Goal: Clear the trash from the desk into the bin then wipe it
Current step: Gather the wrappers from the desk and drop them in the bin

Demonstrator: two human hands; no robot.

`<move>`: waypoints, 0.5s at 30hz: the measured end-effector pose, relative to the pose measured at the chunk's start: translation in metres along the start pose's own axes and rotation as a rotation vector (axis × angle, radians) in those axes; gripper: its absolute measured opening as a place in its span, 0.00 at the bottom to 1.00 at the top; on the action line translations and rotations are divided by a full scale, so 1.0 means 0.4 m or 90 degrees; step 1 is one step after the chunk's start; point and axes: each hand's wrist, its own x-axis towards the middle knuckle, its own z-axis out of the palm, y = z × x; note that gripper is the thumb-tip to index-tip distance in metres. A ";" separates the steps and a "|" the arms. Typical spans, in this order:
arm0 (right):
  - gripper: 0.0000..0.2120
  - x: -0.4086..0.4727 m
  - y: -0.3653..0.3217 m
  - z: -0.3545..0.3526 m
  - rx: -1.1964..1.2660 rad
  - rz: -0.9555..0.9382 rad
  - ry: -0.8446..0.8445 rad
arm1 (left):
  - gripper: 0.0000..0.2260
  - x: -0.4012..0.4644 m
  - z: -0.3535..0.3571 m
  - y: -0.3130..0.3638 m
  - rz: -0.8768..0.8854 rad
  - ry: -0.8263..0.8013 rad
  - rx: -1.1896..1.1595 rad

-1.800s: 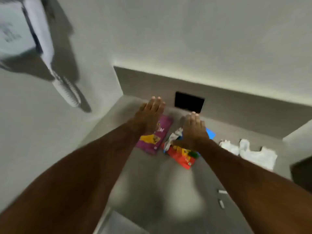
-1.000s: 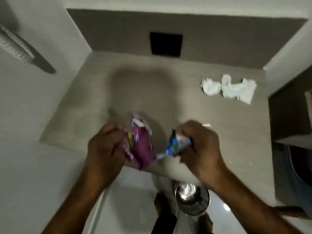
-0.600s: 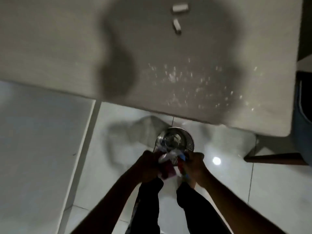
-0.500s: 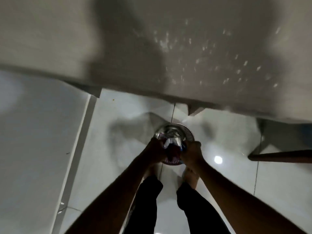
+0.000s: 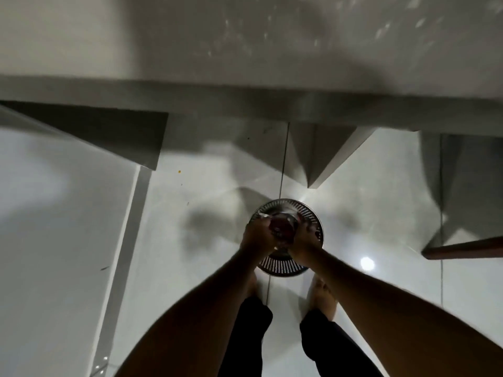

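Observation:
A round metal mesh bin (image 5: 313, 213) stands on the white floor between my feet and the desk. My left hand (image 5: 257, 236) and my right hand (image 5: 303, 242) meet right over its mouth, both closed around crumpled snack wrappers (image 5: 281, 228), which look dark red here. The wrappers sit at or just inside the bin's opening. The grey desk top (image 5: 245, 36) fills the upper part of the view and carries scattered pale crumbs (image 5: 381, 31).
A desk support (image 5: 321, 156) comes down just behind the bin. A brown wooden bar (image 5: 462, 250) juts in at the right. A white wall panel (image 5: 54, 227) runs along the left. My bare feet and dark trouser legs (image 5: 250, 336) stand near the bin.
I picked the wrappers off the desk with both hands, brought them down over the bin, and have now pushed them lower into its mouth. The view has tilted down to the floor.

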 end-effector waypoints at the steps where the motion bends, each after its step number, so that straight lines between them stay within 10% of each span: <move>1: 0.38 -0.027 -0.008 -0.011 -0.002 -0.032 -0.009 | 0.18 0.001 0.000 -0.018 0.020 0.022 0.020; 15: 0.15 -0.848 -0.440 -0.400 0.004 -0.453 0.228 | 0.08 -0.571 -0.511 0.061 0.310 0.418 0.036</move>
